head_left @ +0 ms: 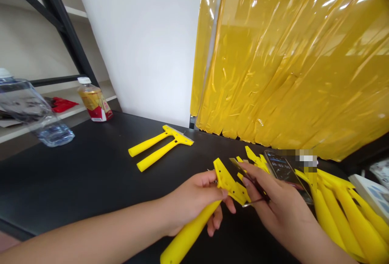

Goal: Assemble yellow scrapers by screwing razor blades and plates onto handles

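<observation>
My left hand (197, 201) is closed around the neck of a yellow plastic scraper (193, 231), just below its wide head. The handle slants down toward the bottom edge of the view. Close by on the right, my right hand (278, 205) grips a thin, dark metal strip (238, 166) between thumb and fingers. A slim metal rod (248, 204) also sticks out from under that hand, near the scraper's head; its kind is unclear. Two yellow scrapers (158, 154) with metal edges lie side by side on the black table (91, 175).
Several yellow scraper handles (343, 211) are piled at the right. A phone (279, 167) showing a timer lies behind my right hand, beside small yellow parts (257, 156). A clear bottle (36, 110) and a red-labelled bottle (94, 100) stand left. Yellow plastic sheeting (288, 61) hangs behind.
</observation>
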{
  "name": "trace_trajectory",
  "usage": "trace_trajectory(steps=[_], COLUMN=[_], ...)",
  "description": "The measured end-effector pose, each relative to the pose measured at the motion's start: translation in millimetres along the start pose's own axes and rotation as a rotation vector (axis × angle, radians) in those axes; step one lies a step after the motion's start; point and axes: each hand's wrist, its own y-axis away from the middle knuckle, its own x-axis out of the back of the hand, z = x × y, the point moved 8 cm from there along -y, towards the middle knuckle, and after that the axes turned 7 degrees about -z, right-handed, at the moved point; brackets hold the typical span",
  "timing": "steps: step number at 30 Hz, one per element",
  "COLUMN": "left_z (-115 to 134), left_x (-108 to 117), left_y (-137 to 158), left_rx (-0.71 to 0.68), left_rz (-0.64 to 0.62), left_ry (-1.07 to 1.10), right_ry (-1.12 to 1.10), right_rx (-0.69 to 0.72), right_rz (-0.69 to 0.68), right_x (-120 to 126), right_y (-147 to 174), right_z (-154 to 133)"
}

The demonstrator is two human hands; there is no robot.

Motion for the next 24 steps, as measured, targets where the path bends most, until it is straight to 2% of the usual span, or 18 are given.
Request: trace_trajectory(steps=[5, 9, 11, 16, 24], left_z=[-4.5, -3.7, -1.8, 0.1, -1.3], left_x=[-5.3, -4.4, -3.6, -3.7, -7.0], left_y=[1.4, 2.4, 2.5, 3.4, 4.3], left_rx=[0.032, 0.025, 0.011, -0.001, 0.003], left_rz=[-0.019, 0.004, 0.007, 0.010, -0.014], left_ry=[0.020, 0.053, 0.060, 0.005, -0.134], right_ry=[0.085, -0.083, -0.231, -0.496, -0.700], right_rx=[0.088, 0.078, 0.016, -0.311, -0.476], right_rz=[-0.046, -0.120, -0.123, -0.169, -0.183], right_x=[-2.8, -12.4, -15.6, -28.0, -33.9], right_y=[1.0, 1.0, -0.2, 1.5, 7.2], right_z=[-13.3, -19.6, -15.4, 10.5, 21.3])
